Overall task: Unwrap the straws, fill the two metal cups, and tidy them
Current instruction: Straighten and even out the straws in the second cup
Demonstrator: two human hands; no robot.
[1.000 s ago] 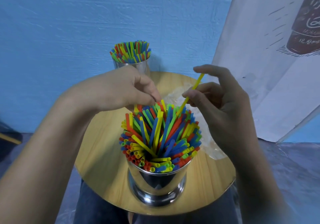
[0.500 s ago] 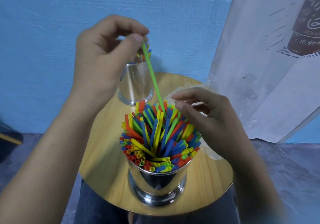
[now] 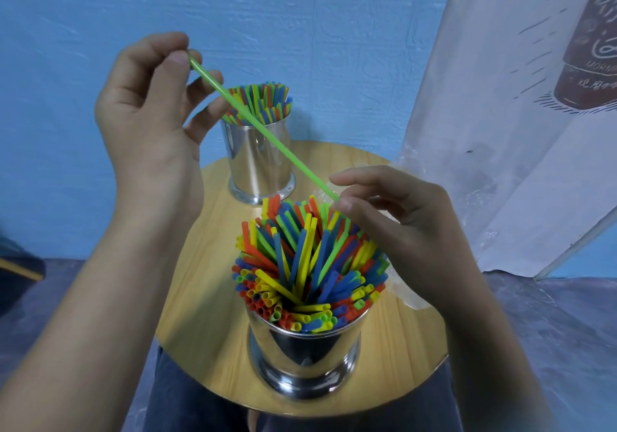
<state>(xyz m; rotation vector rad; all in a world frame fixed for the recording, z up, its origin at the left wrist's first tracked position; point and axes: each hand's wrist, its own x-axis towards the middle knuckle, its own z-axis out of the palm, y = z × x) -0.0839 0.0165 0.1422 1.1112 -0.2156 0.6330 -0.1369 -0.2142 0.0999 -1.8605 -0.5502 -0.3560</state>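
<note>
My left hand (image 3: 150, 108) is raised over the round wooden table (image 3: 200, 298) and pinches the top end of one green straw (image 3: 263, 131) between thumb and forefinger. My other fingers are loosely spread. The straw slants down to my right hand (image 3: 404, 228), which hovers at the far rim of the near cup (image 3: 307, 348) with its fingers loosely curved. The straw's lower tip meets my thumb there, but I cannot tell whether I pinch it or only steady it.

I judge the task to be nearly finished. The far cup (image 3: 257, 161) stands at the back of the table, packed with straws (image 3: 260, 101) whose tops sit fairly level. The near cup is also crammed, but its straws (image 3: 307, 264) splay outward at uneven heights, and a few yellow ones lie across the rest. Crumpled clear wrapping (image 3: 405, 298) lies on the table behind my right hand, and I see no wrapped bundle.

What seems left is to seat this green straw in a cup, then straighten and level the near bunch.
</note>
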